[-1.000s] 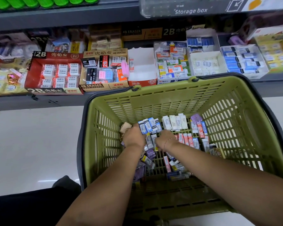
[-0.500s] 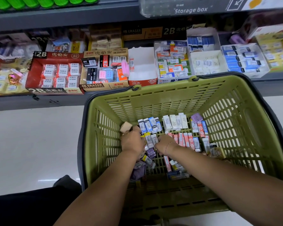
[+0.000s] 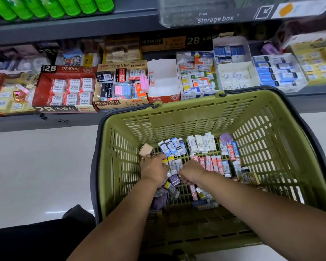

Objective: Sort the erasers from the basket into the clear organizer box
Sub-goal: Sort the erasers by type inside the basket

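Small paper-sleeved erasers [image 3: 174, 163] upright between both hands in green slatted plastic basket [image 3: 186, 112]; left hand [image 3: 153, 169] nearer, right hand [image 3: 189, 172] curled, grips unclear.

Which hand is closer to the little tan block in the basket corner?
Left. The left hand sits just below the tan block, fingers almost touching it. The right hand is farther off, toward the basket's middle.
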Tool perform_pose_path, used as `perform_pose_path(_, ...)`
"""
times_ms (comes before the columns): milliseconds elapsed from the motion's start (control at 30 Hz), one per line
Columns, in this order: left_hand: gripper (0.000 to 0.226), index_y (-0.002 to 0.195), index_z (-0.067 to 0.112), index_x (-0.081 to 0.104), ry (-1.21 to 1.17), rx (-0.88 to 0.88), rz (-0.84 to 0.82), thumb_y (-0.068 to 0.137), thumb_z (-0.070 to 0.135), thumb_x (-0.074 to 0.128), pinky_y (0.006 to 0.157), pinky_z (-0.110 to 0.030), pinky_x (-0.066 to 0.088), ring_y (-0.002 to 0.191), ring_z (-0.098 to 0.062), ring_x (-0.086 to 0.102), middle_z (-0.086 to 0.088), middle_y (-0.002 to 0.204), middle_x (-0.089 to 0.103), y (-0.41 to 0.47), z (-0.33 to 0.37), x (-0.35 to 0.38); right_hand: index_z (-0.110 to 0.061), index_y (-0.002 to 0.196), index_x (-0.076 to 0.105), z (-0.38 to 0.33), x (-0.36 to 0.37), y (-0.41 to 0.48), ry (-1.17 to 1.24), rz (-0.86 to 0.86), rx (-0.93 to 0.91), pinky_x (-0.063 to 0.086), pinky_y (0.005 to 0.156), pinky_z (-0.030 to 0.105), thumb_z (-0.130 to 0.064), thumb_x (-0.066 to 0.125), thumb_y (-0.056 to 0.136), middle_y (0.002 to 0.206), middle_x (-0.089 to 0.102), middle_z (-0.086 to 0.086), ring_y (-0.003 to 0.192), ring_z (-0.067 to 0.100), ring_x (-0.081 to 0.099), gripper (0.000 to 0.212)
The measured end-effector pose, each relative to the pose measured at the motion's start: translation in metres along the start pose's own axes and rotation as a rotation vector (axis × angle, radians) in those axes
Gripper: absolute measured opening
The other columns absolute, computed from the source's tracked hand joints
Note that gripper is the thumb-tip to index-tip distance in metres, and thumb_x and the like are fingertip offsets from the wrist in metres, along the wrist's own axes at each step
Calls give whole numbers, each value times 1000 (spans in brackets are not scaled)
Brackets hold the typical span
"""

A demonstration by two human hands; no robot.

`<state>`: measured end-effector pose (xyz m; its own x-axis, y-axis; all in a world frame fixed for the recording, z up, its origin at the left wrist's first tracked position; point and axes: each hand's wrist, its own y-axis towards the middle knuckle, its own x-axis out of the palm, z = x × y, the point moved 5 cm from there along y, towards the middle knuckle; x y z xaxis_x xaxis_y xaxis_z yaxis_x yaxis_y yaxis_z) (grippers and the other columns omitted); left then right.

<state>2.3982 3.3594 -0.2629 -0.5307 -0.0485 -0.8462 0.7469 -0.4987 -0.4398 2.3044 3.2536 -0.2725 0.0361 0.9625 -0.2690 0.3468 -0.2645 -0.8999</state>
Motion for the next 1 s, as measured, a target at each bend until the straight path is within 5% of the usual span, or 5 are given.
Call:
perform_pose_path(267,33,123,20,62,-204,33,-14,91,24,63,96,-34,47,110,-21,60,-2,121,66,-11,-4,-18,-7,108,56,-10,-20,-14,-225,-138,-182,52,61,22,-13,57,93,90,64,10,68,14,59,16)
perform_pose_path(433,16,84,23,64,-93,89,-39,83,37,72,84,-30,46,98,-17,56,4,95,57,-32,-9,-34,-12,119,63,3,-43,-35,-433,-256,-311,50,79,22,-16,63,89,114,60,4,98,15,59,30)
perform_pose_path(600,23,73,23,60,-28,64,-157,76,37,79,73,-29,46,90,-19,61,6,87,61,-57,-13,-28,-2,142,34,29,5,-37,-185,-450,-179,50,90,28,-13,58,93,136,49,16,115,26,58,55)
perform_pose_path(867,42,79,20,55,-162,-108,-380,65,46,85,58,-25,38,78,-16,56,5,80,59,-75,-24,-8,-4,128,48,49,48,-16,189,-452,53,51,63,23,-18,53,96,97,60,6,80,15,61,36)
perform_pose_path(1000,39,76,4,68,-212,-131,-493,74,41,80,62,-28,35,66,-18,52,-8,71,59,-71,-24,-7,-13,93,58,51,49,-12,128,-382,62,43,46,16,-25,57,94,72,57,2,56,8,55,12)
